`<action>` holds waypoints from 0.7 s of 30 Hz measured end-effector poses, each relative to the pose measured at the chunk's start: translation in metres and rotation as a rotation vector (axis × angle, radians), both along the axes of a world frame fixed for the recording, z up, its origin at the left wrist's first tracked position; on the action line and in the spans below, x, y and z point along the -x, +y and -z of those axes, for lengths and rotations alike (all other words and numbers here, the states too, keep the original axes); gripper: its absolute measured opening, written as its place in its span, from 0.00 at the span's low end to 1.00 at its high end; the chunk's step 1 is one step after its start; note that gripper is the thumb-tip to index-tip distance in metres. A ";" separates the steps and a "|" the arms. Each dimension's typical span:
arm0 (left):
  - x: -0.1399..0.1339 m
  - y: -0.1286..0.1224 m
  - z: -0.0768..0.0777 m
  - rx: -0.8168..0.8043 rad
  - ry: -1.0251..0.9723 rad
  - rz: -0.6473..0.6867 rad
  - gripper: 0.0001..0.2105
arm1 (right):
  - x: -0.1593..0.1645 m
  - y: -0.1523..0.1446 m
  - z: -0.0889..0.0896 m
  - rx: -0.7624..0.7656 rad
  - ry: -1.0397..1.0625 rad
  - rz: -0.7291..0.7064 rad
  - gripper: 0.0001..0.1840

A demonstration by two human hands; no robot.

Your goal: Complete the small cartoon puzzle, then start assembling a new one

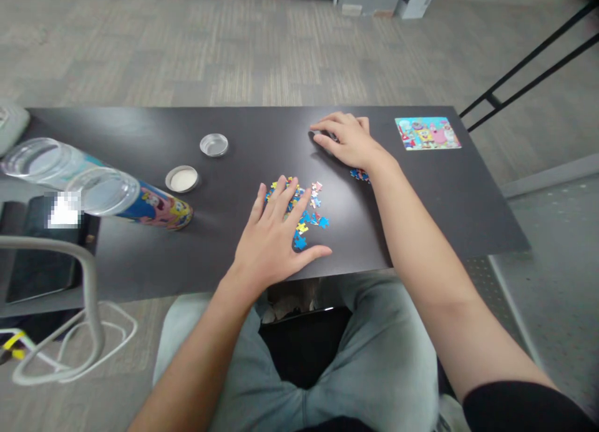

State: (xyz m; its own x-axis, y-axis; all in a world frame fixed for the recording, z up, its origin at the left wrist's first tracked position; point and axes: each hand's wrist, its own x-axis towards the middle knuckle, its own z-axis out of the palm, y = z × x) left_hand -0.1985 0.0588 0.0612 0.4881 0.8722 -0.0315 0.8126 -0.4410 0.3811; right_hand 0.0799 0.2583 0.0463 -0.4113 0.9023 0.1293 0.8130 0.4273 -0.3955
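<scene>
I see the worktop (206, 257) edge near the left hand (267, 241), spread wide over puzzle pieces (300, 241). Left of it: two tubes (161, 207), two lids (182, 179). Past a gap, the right hand (349, 142) curls; I can't tell if it grips. One card (428, 134) lies right.

Reads moderately bright, soft and diffuse. Puts a pale glare patch on the table (345, 200) below the right hand (349, 138), plus weaker sheen near the far left corner. Drops a soft shadow under that hand. Stretches tubes (161, 207) toward left edge, wide-angle style. Softens floor (187, 57), pieces (300, 242) and card print (428, 133). Carries a pixelated white block (64, 209) at left. Goes dark under the table.
</scene>
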 end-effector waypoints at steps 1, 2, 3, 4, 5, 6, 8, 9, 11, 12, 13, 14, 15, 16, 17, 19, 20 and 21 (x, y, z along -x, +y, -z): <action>-0.002 -0.003 0.001 -0.009 0.009 -0.021 0.59 | -0.001 0.001 0.000 -0.010 0.009 0.001 0.29; -0.005 -0.005 0.002 -0.018 0.013 -0.044 0.58 | -0.002 0.002 0.000 -0.019 0.019 0.003 0.29; -0.009 -0.005 0.003 -0.026 0.016 -0.071 0.58 | -0.002 0.003 0.000 -0.029 0.032 0.007 0.29; -0.014 -0.003 0.005 -0.034 0.018 -0.092 0.58 | -0.002 0.003 -0.001 -0.038 0.045 0.012 0.29; -0.020 0.000 0.005 -0.043 0.025 -0.116 0.56 | -0.002 0.004 -0.001 -0.044 0.056 0.018 0.28; -0.027 0.004 0.006 -0.054 0.037 -0.126 0.55 | -0.002 0.004 -0.002 -0.049 0.066 0.023 0.28; -0.041 0.013 0.006 -0.069 0.064 -0.124 0.51 | -0.001 0.005 -0.003 -0.060 0.087 0.038 0.26; -0.047 0.018 0.006 -0.068 0.071 -0.124 0.46 | -0.002 0.006 -0.004 -0.067 0.101 0.052 0.25; -0.057 0.027 0.004 -0.071 0.072 -0.135 0.38 | -0.006 0.008 -0.005 -0.075 0.141 0.104 0.24; -0.060 0.031 0.004 -0.073 0.072 -0.146 0.36 | -0.009 0.010 -0.005 -0.074 0.165 0.141 0.24; -0.062 0.034 0.003 -0.074 0.075 -0.159 0.35 | -0.013 0.012 -0.005 -0.070 0.190 0.180 0.25; -0.063 0.037 0.003 -0.075 0.082 -0.167 0.34 | -0.016 0.013 -0.004 -0.065 0.215 0.218 0.25; -0.062 0.040 0.003 -0.074 0.090 -0.166 0.35 | -0.020 0.015 -0.003 -0.060 0.239 0.251 0.25; -0.060 0.042 0.002 -0.079 0.093 -0.161 0.35 | -0.023 0.017 -0.002 -0.054 0.260 0.274 0.26; -0.058 0.045 0.002 -0.088 0.091 -0.154 0.35 | -0.025 0.018 0.000 -0.048 0.277 0.288 0.26; -0.050 0.050 0.002 -0.114 0.074 -0.164 0.35 | -0.026 0.019 0.002 -0.032 0.297 0.289 0.26; -0.046 0.053 0.002 -0.119 0.075 -0.181 0.35 | -0.024 0.018 0.002 -0.023 0.300 0.282 0.26; -0.041 0.056 0.002 -0.116 0.085 -0.195 0.36 | -0.021 0.018 0.002 -0.015 0.299 0.270 0.27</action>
State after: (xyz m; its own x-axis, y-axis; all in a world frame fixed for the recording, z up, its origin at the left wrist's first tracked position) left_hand -0.1573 0.1145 0.0595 0.3096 0.9500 0.0404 0.9137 -0.3090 0.2640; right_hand 0.1009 0.2759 0.0446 -0.1016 0.9699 0.2213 0.7468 0.2213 -0.6271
